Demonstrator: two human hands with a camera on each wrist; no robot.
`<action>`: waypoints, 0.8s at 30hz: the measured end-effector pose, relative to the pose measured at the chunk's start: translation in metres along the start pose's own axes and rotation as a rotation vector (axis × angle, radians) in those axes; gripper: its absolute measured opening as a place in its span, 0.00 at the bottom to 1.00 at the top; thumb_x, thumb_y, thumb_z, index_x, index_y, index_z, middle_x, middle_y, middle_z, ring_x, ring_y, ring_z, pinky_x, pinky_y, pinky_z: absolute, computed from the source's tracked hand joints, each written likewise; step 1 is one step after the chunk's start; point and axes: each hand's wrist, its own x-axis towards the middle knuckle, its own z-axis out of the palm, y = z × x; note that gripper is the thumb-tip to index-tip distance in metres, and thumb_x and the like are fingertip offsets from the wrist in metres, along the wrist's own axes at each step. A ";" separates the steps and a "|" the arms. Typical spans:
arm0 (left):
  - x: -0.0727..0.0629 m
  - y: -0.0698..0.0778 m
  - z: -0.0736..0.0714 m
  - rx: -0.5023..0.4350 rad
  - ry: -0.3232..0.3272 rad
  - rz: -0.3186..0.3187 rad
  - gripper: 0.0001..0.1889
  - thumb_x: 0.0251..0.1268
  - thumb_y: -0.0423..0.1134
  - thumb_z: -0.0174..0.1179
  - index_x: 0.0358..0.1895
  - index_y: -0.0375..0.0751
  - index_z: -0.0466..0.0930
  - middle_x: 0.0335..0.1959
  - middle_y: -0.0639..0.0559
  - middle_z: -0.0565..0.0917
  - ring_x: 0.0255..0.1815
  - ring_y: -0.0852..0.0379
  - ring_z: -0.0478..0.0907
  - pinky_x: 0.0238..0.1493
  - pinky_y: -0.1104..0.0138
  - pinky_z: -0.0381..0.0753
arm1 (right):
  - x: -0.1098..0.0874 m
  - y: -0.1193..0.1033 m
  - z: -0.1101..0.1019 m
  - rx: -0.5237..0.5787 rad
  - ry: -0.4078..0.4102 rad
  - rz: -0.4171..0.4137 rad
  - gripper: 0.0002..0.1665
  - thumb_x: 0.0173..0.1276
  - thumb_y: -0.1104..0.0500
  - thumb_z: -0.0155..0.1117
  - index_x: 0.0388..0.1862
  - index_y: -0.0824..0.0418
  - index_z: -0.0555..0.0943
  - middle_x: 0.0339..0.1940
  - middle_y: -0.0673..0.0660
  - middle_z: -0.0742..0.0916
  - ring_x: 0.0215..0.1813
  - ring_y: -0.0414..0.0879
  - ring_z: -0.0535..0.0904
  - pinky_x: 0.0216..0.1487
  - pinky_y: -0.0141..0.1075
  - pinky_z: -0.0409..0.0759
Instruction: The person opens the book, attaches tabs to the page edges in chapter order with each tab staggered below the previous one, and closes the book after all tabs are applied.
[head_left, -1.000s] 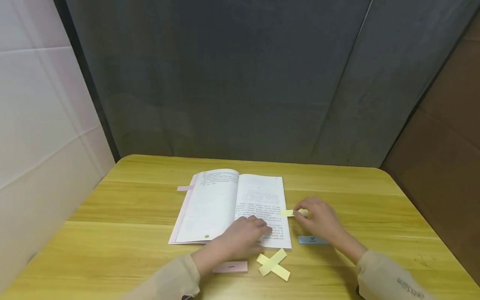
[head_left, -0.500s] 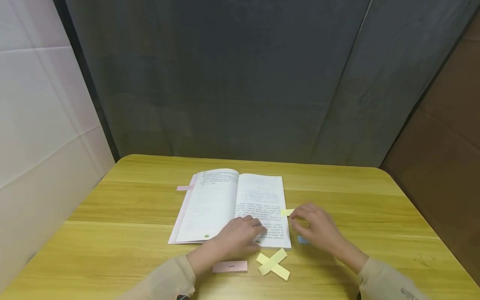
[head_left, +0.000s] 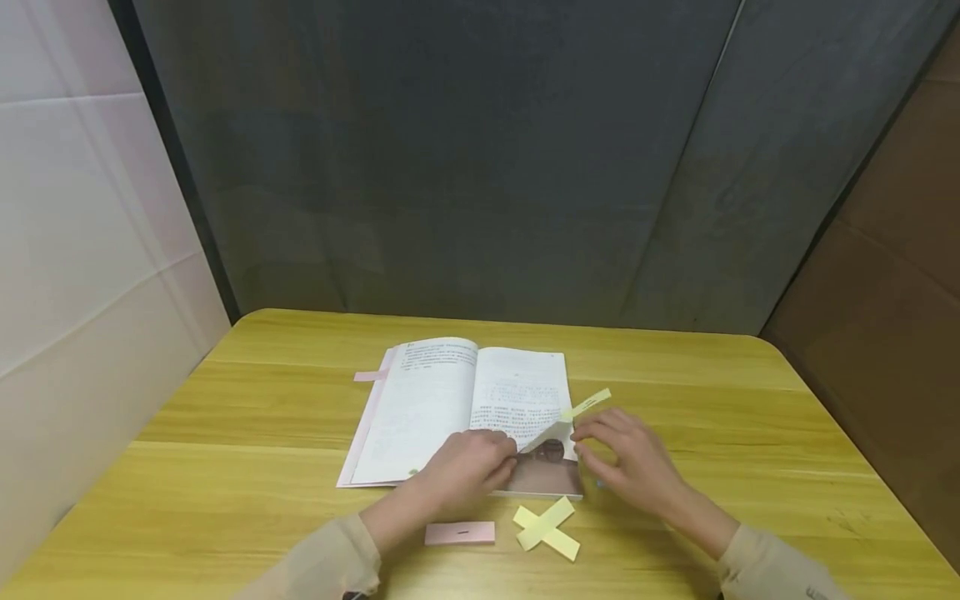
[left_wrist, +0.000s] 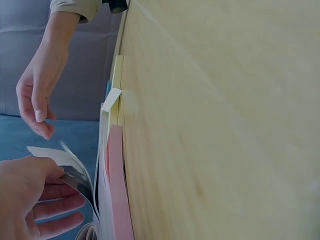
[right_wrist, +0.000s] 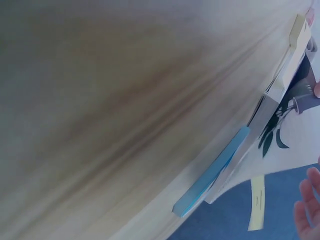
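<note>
An open book [head_left: 420, 417] lies on the table with a right-hand page [head_left: 547, 433] lifted at its lower corner, baring a picture underneath. My left hand [head_left: 468, 467] pinches this page between thumb and forefinger; the left wrist view shows the other fingers [left_wrist: 60, 207] extended below it. A yellow sticky tab [head_left: 591, 402] juts from the lifted page's edge, tilted upward with small dark strokes on it. Just right of the book hovers my right hand [head_left: 630, 458], fingers loosely bent and holding nothing. It hides most of a blue sticky-note pad [right_wrist: 212, 172].
Two yellow sticky-note pads [head_left: 545, 527] lie crossed in front of the book. A pink pad [head_left: 460, 533] with a dark stroke sits left of them. A pink tab [head_left: 370, 377] sticks out at the book's left edge. Dark panels [head_left: 450, 167] stand behind the wooden table [head_left: 225, 467].
My right hand has let go of the yellow tab and shifted slightly left and toward me. My left hand has moved left and lifted the page corner, tilting the tab upward.
</note>
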 end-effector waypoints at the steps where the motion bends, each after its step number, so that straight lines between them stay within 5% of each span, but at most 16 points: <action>1: -0.001 0.000 -0.001 -0.011 0.012 -0.011 0.09 0.57 0.38 0.53 0.20 0.49 0.70 0.17 0.64 0.67 0.18 0.66 0.64 0.20 0.75 0.66 | 0.000 -0.001 0.000 -0.005 -0.003 -0.005 0.06 0.51 0.59 0.63 0.31 0.56 0.80 0.35 0.48 0.81 0.39 0.42 0.75 0.39 0.39 0.74; 15: -0.012 -0.001 -0.010 -0.033 0.142 -0.061 0.13 0.57 0.43 0.57 0.18 0.52 0.65 0.16 0.65 0.63 0.16 0.67 0.59 0.17 0.75 0.61 | 0.000 -0.002 0.004 -0.033 -0.068 0.010 0.04 0.50 0.59 0.64 0.27 0.55 0.80 0.33 0.46 0.81 0.38 0.40 0.74 0.37 0.37 0.73; 24: -0.022 -0.008 -0.009 -0.008 0.344 0.043 0.13 0.59 0.41 0.55 0.19 0.50 0.64 0.16 0.65 0.61 0.16 0.68 0.56 0.16 0.77 0.57 | -0.001 -0.002 0.002 -0.053 -0.129 0.142 0.03 0.51 0.58 0.64 0.27 0.54 0.80 0.31 0.46 0.82 0.37 0.40 0.75 0.36 0.36 0.74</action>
